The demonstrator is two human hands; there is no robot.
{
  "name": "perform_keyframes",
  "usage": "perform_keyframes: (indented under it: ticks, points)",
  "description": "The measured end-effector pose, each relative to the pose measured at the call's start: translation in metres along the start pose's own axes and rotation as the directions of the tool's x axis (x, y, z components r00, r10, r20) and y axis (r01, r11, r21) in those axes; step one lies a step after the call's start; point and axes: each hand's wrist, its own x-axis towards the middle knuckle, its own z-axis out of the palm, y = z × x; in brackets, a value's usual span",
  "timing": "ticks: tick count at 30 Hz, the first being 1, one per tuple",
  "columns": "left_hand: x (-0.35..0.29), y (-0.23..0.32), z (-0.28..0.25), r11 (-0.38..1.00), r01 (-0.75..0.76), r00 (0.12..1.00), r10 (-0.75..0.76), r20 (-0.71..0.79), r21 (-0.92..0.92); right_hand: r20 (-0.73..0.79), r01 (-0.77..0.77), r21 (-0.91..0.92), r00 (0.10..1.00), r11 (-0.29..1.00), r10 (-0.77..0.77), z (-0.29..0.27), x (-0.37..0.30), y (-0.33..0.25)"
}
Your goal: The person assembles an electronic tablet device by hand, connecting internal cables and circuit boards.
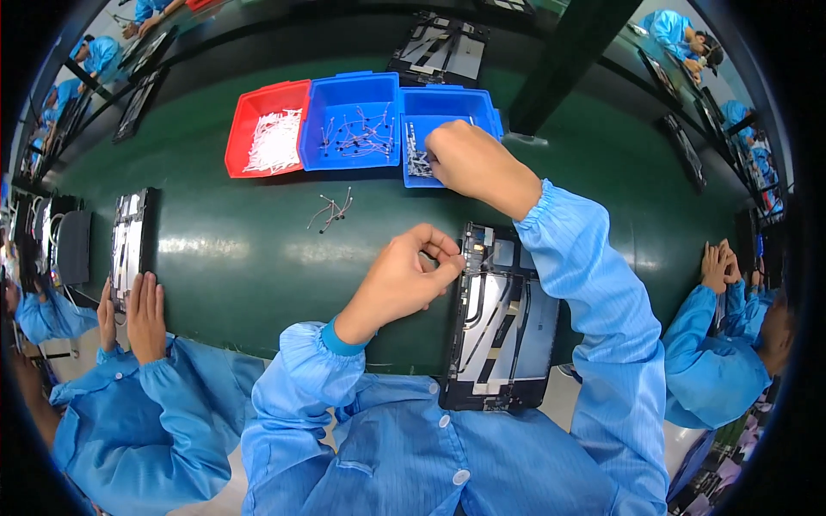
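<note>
An opened tablet (534, 344) lies in front of me, its inside facing up with black flat cables and silvery panels. My left hand (404, 279) is at its upper left corner, thumb and forefinger pinched together; what they hold, if anything, is too small to make out. A thin wire (489, 274) runs across the tablet's upper part. My right hand (477, 163) reaches into the right blue bin (482, 101), fingers curled down at a pile of small silvery-white parts (416, 159). Its fingertips are partly hidden.
Beside that bin stand a blue bin (354, 86) of thin wires with black ends and a red bin (237, 138) of small white pieces. Several loose wires (332, 211) lie on the green table (232, 284). Co-workers sit on both sides; a dark post (564, 77) rises behind.
</note>
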Motion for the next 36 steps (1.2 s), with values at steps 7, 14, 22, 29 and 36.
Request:
perform_keyframes:
  ticks: [7,14,22,29,36]
  points:
    - [0.000,0.004,-0.006,0.998,-0.032,0.999,0.031,-0.016,-0.054,-0.041,0.032,0.093,0.999,0.995,-0.028,-0.010,-0.002,0.010]
    - [-0.004,0.027,-0.005,0.982,-0.151,0.924,0.100,-0.369,-0.112,-0.134,-0.012,0.361,0.989,0.933,0.064,-0.052,-0.062,-0.028]
    - [-0.017,0.017,0.009,0.952,-0.267,0.955,0.241,-0.171,-0.152,-0.511,0.166,0.068,0.853,0.984,-0.109,-0.014,-0.142,-0.067]
    - [-0.035,0.044,0.028,0.953,-0.299,0.944,0.289,-0.161,-0.040,-0.317,0.096,0.847,0.881,0.522,0.352,-0.035,-0.160,-0.057]
    - [-0.036,0.041,0.020,0.954,-0.278,0.944,0.293,-0.149,0.111,-0.314,0.116,0.858,0.889,0.500,0.332,-0.043,-0.161,-0.056]
